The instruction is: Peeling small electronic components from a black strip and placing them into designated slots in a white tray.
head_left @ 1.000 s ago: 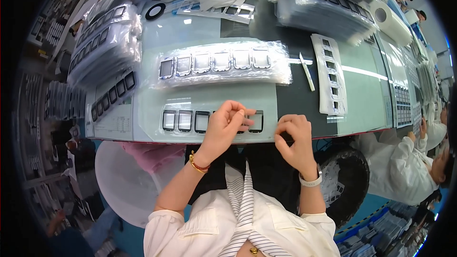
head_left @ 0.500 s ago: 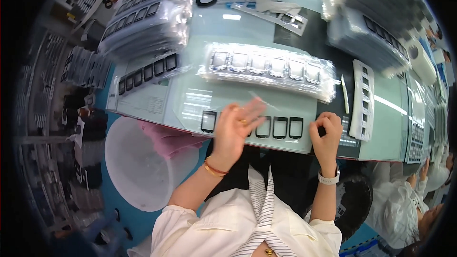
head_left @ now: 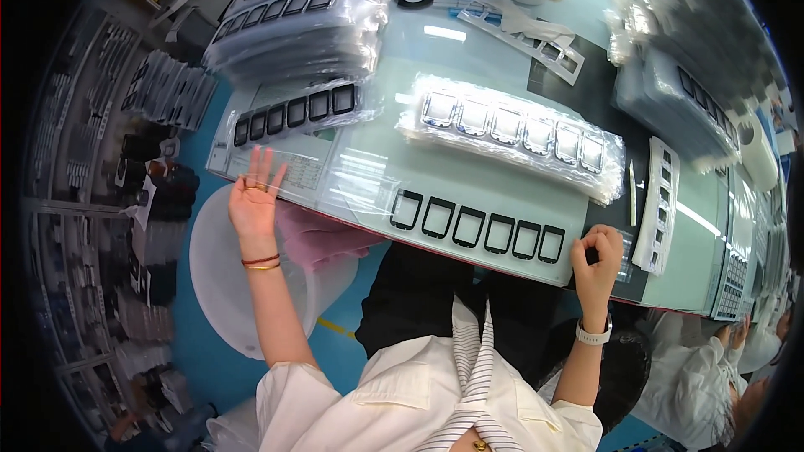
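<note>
My left hand [head_left: 255,201] is over the table's front left edge, fingers stretched upward and apart. No held thing shows in it. A clear plastic film [head_left: 364,188] lies loosely on the glass between this hand and a row of several black rectangular frames [head_left: 469,226] along the front edge. At the right end of that row, my right hand [head_left: 597,258] is curled with thumb and fingertips together; anything pinched there is too small to make out. Beyond the row sits a clear plastic tray [head_left: 508,125] holding several pale-rimmed screen frames.
Stacked clear trays [head_left: 297,33] stand back left, with a single tray of black frames [head_left: 297,109] before them. More stacked trays [head_left: 670,92] are back right. A white strip [head_left: 658,205] and a slim pen-like tool [head_left: 633,192] lie right. Below left stands a white bin [head_left: 243,285] with pink cloth.
My left hand has swung from above the black frames out to the left edge, uncovering the whole row. My right hand keeps its curled pose. The whole view has shifted.
</note>
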### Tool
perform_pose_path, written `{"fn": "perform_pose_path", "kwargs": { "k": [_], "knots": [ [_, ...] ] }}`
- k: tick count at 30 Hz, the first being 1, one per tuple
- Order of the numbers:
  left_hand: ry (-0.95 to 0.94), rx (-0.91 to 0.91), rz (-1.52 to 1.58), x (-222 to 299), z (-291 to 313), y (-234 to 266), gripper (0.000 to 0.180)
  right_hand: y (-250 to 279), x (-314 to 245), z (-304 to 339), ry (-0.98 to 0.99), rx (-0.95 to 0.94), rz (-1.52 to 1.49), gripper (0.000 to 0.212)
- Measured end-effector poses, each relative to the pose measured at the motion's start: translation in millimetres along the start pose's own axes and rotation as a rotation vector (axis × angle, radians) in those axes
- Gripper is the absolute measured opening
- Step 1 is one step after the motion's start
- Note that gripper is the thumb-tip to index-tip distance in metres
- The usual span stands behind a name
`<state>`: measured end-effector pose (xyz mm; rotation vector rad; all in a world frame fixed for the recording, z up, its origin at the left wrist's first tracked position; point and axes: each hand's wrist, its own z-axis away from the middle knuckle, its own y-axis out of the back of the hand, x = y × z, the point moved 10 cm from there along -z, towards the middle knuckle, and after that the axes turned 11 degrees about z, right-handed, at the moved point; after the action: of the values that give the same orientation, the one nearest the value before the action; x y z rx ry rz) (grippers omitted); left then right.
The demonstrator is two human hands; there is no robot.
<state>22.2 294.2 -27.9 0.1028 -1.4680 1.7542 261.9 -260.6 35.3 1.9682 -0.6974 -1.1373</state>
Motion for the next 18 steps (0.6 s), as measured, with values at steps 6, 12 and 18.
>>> {"fn": "perform_pose_path", "kwargs": {
  "k": [6, 12, 18],
  "knots": [
    [0.22, -0.946, 0.155, 38.9, -7.2, -3.7, 0.046, -3.2, -7.5, -3.5, 0.037, -0.017, -0.012, 0.02],
    [0.291, -0.707, 0.245, 18.4, -33.0, 7.6, 0.032, 12.4, 4.7, 7.7, 0.051, 0.006, 0.067, 0.014],
    [0.389, -0.534, 0.114, 44.5, -54.2, 17.3, 0.041, 39.3, 42.2, 12.3, -0.112, 0.092, -0.103, 0.01]
  ]
}}
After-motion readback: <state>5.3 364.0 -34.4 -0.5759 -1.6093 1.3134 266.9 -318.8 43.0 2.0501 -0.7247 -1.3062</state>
